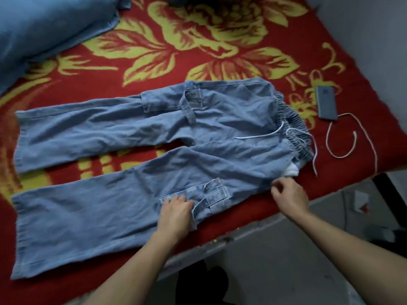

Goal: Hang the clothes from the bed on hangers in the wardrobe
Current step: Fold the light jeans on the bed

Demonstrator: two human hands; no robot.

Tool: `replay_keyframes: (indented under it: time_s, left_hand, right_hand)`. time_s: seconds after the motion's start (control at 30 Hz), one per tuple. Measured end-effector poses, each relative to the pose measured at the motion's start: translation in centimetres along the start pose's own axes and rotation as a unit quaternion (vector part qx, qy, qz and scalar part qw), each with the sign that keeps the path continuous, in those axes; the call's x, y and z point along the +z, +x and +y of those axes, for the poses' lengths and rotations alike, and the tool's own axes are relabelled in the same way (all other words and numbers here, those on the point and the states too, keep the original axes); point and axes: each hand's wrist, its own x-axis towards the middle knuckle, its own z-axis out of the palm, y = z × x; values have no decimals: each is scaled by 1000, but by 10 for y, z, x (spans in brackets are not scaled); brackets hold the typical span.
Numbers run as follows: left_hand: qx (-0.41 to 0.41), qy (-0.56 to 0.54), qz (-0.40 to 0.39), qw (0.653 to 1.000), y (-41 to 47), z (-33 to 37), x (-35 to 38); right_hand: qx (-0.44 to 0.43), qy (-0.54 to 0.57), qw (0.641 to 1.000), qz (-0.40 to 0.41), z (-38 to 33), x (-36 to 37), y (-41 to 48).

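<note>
A pair of light blue denim cargo trousers (132,128) lies spread flat on the red and yellow flowered bed cover (198,40), legs to the left, elastic waistband with a white drawstring to the right. My left hand (175,213) rests palm down on the near leg beside its cargo pocket, fingers spread. My right hand (288,194) is at the near hip edge of the trousers with its fingertips pinching the fabric. No hanger or wardrobe is in view.
A blue pillow or folded cloth (44,25) lies at the far left. A phone (327,102) with a white cable (352,137) sits right of the waistband. The bed's near edge and grey floor (286,260) run along the bottom right.
</note>
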Motion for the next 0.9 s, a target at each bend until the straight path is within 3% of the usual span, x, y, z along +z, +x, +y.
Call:
replay_keyframes:
  time_s: [0.07,0.17,0.23,0.37,0.5,0.73,0.9]
  left_hand:
    - [16,-5,-22,1000,26,35,9]
    - [-5,27,-62,998,52,65,38]
    - [-17,20,-44,999,59,71,51]
    - [-4,61,3,998,63,67,73]
    - [-21,34,56,998,50,79,67]
    - [-42,41,24,998,25,122,71]
    - [-87,34,65,993,27,114,16]
  right_hand:
    - [124,90,986,71,24,-10,39]
    - [253,208,938,112,48,-13,85]
    - [234,216,942,107,57,-11,108]
    - [148,220,964,15,76,-8,137]
    - [182,225,957,18,125,-23,132]
    - [272,334,889,-153,182,-50,107]
    - [229,423,857,-184,149,-103,125]
